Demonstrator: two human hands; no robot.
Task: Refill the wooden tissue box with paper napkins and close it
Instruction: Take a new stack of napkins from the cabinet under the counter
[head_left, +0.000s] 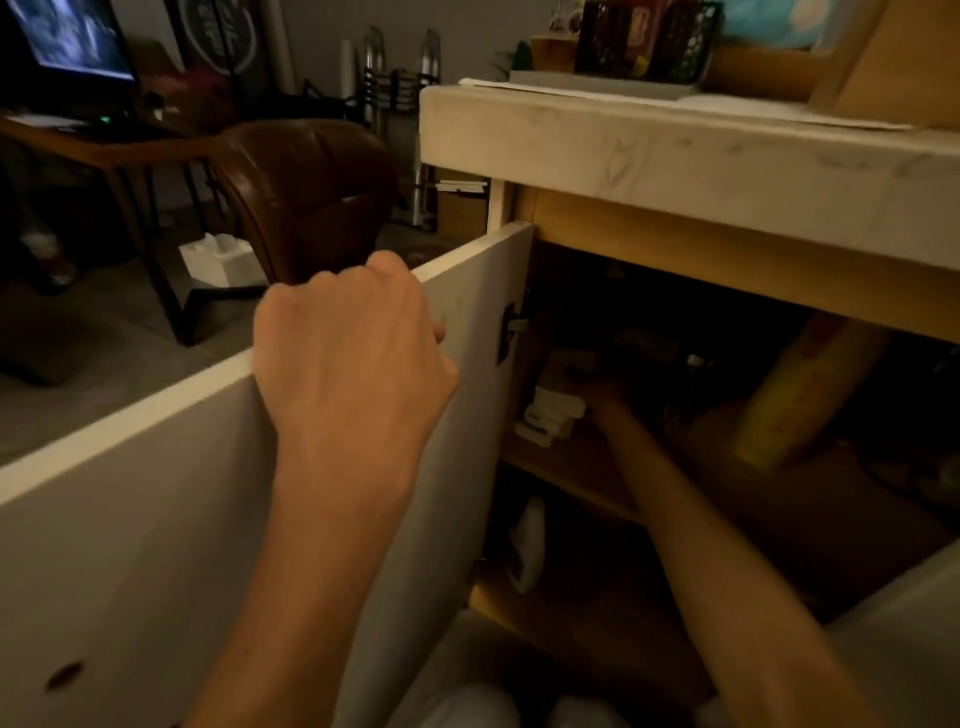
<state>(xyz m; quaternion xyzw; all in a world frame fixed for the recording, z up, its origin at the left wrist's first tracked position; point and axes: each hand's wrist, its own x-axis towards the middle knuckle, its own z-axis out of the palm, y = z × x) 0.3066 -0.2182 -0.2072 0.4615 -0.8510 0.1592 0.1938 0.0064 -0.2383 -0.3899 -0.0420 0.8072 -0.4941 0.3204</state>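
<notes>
With the left hand (348, 358) clenched on the cabinet door (467, 332), hold it wide; I cannot tell what the right hand (602, 389), on the dark shelf (571, 462), grasps, so feel carefully for napkins.

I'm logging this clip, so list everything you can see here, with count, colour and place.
cabinet door: one, white, open, lower left
countertop: one, pale marble, upper right
white packs: a few, on the cabinet shelf
yellow package: one, leaning inside the cabinet, right
chair: one, brown leather, behind the door
screen: one, lit, top left
left hand: gripping the door's top edge
right hand: reaching into the dark cabinet, fingers unclear
</notes>
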